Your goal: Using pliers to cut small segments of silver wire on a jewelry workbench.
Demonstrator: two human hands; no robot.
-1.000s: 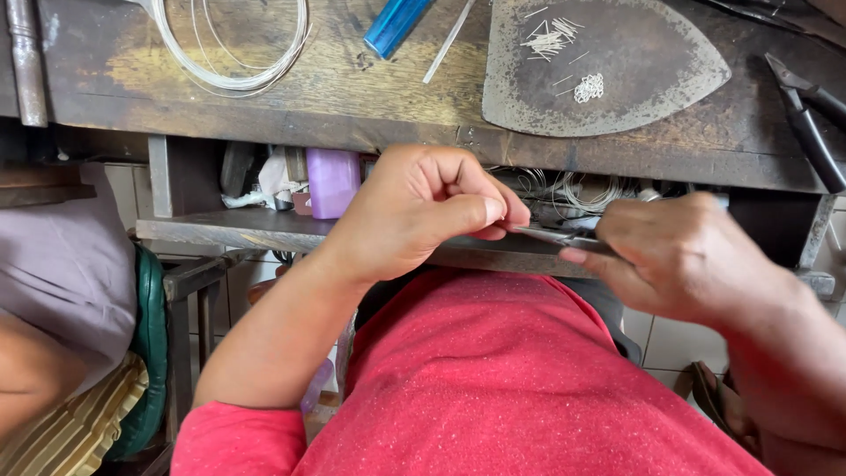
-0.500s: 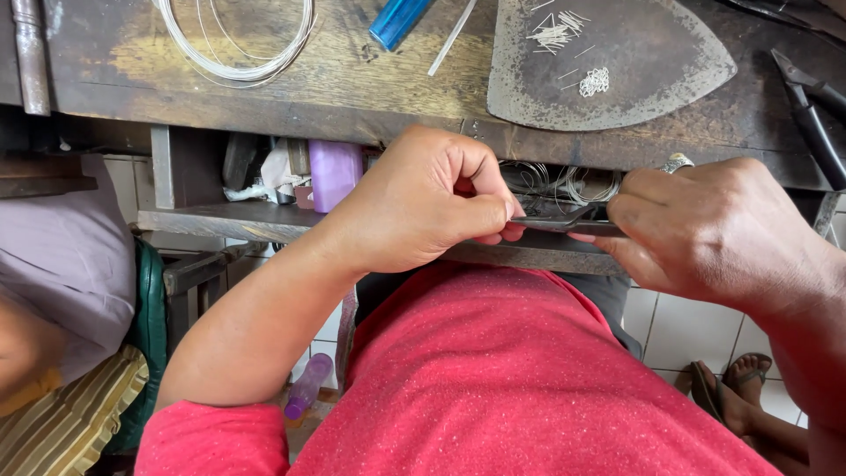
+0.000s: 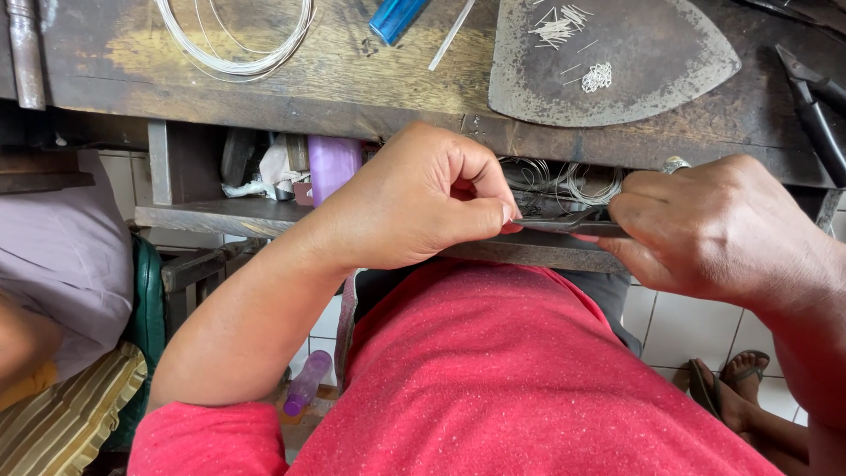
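Note:
My left hand [image 3: 423,207] and my right hand [image 3: 714,229] meet in front of my red shirt [image 3: 529,379], just under the edge of a dark wooden bench [image 3: 264,97]. Between them lies a thin dark flat metal tool [image 3: 564,226]. My left thumb and forefinger pinch its left end, and my right hand grips the other end. A ring [image 3: 675,164] sits on a finger of my right hand. Whether a small piece is caught at the tool's tip is hidden by my fingers.
On the bench lie a coil of silver wire [image 3: 233,40], a blue handle [image 3: 398,18], a grey metal plate [image 3: 608,62] with small wire bits, and dark pliers [image 3: 815,106]. The shelf below holds a purple container [image 3: 333,167] and wire loops [image 3: 564,181]. Another person's clothing [image 3: 53,256] is at left.
The view has shifted a little; both hands now sit slightly lower and to the right, still closed on the thin tool between them. The grip looks the same.

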